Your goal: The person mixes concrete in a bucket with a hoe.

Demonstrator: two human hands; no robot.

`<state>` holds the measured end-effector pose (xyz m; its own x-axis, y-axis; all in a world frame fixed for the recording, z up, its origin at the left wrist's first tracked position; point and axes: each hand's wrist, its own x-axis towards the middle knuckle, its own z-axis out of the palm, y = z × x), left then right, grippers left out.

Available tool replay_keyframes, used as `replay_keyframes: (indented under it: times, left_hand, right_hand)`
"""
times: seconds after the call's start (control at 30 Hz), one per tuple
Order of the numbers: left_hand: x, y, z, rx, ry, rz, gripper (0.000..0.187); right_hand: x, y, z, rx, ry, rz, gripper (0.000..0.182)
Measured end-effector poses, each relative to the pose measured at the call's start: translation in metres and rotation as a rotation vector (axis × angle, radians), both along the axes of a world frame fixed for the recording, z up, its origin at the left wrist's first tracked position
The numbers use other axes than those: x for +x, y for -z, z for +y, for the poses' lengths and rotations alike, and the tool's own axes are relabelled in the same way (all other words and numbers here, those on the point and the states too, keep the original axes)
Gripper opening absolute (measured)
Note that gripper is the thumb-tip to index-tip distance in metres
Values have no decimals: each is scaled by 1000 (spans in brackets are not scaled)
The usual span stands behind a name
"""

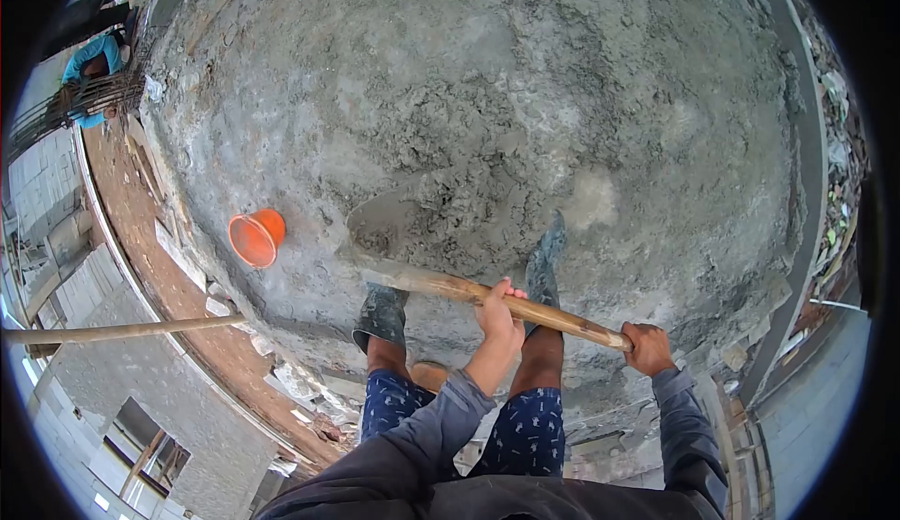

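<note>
My left hand [500,318] is wrapped round the middle of a wooden handle [562,322]. At the handle's right end, my right hand [649,347] grips its tip. The handle slants up to the left and joins a shovel blade [380,217] smeared with grey mortar. The blade lies at the left edge of a wet mortar heap [459,168], with some mortar on it. An orange bucket [257,238] is left of the blade, tilted in view, its inside partly visible.
My boots [382,312] stand on the rough grey slab [281,126] just below the heap. A wooden pole [131,331] reaches in from the left. At the upper left, a person in a blue top [92,59] is beside steel bars [94,96]. Rubble lines the slab's edge.
</note>
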<state>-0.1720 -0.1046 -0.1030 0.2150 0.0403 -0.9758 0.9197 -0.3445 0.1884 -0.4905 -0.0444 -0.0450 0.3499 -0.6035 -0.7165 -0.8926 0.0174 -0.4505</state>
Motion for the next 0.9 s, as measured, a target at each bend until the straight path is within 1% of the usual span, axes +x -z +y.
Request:
replay_keyframes:
  times: [0.03, 0.1, 0.13, 0.17, 0.2, 0.23, 0.3, 0.33, 0.37, 0.4, 0.43, 0.47, 0.53, 0.63, 0.77, 0.83, 0.9]
  left_hand:
    - [-5, -29, 7, 3, 0, -65, 19]
    - [-13, -79, 17, -135, 3, -119, 20]
    - [-14, -86, 20, -120, 42, -106, 20]
    - [-14, -90, 23, -105, 79, -91, 21]
    - [-13, -91, 24, -88, 110, -76, 21]
    - [-10, -77, 23, -72, 196, -37, 20]
    - [3, -15, -3, -60, 386, 59, 19]
    - [18, 26, -26, -51, 486, 112, 19]
    - [37, 78, -48, -45, 564, 167, 16]
    - [56, 112, -73, -54, 671, 169, 15]
    - [74, 126, -101, -91, 730, 166, 15]
    - [94, 132, -120, -117, 792, 162, 14]
    - [123, 130, -152, -211, 903, 43, 14]
    - [167, 125, -194, -245, 909, -44, 13]
    - [223, 96, -233, -274, 802, -261, 15]
    - [251, 98, -247, -281, 721, -362, 16]
    - [275, 109, -254, -209, 726, -425, 15]
  right_hand:
    - [-3, -9, 8, -42, 22, -19, 22]
    - [-2, -47, 26, -65, 63, -19, 20]
    - [2, -71, 38, -66, 81, -16, 20]
    - [10, -95, 51, -12, 99, 43, 22]
    - [21, -117, 61, 32, 138, 69, 20]
    - [36, -133, 69, 84, 182, 113, 19]
    - [93, -149, 54, 265, 183, 204, 23]
    - [135, -140, 26, 314, 221, 193, 28]
    - [174, -112, 13, 318, 222, 200, 36]
    - [211, -92, -6, 326, 292, 157, 41]
    - [244, -77, -19, 322, 388, 105, 42]
    - [275, -69, -29, 239, 516, 63, 41]
    - [319, -61, -50, 282, 540, 29, 40]
    - [347, -35, -75, 246, 532, -34, 39]
    - [355, -14, -108, 197, 436, -144, 36]
    - [357, 3, -127, 201, 406, -178, 34]
    - [356, 21, -145, 181, 361, -212, 34]
